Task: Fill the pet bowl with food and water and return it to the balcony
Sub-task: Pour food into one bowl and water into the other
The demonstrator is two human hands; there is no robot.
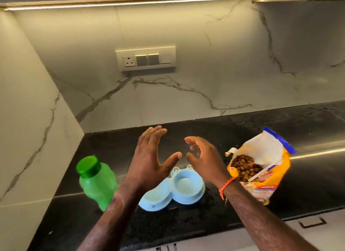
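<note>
Left hand point(149, 157): fingers straight and close together, thumb spread toward the other hand, palm facing right; nothing held. Right hand point(202, 157): fingers loosely curled, thumb and forefinger apart, nothing between them. Both hands are raised above the counter, thumbs nearly meeting, not touching anything.

Below and between the wrists: pale blue double pet bowl point(174, 190) flat on the black counter point(186, 228). Long axis runs from near-left to far-right. Two small knobs like eyes sit on its far edge. Right well appears empty; left well partly hidden behind the left wrist, contents cannot be told.

Left of the bowl: green bottle point(96, 181), cap on, leaning in this wide-angle view; its base is hidden by the left forearm. Fill level not readable.

Right of the bowl: yellow food bag point(261, 168), mouth open toward the camera, brown kibble visible inside; lower left corner covered by the right wrist, print too blurred to read. Orange thread band point(225, 187) on the right wrist.

Behind: marble wall with switch plate point(146, 58).
</note>
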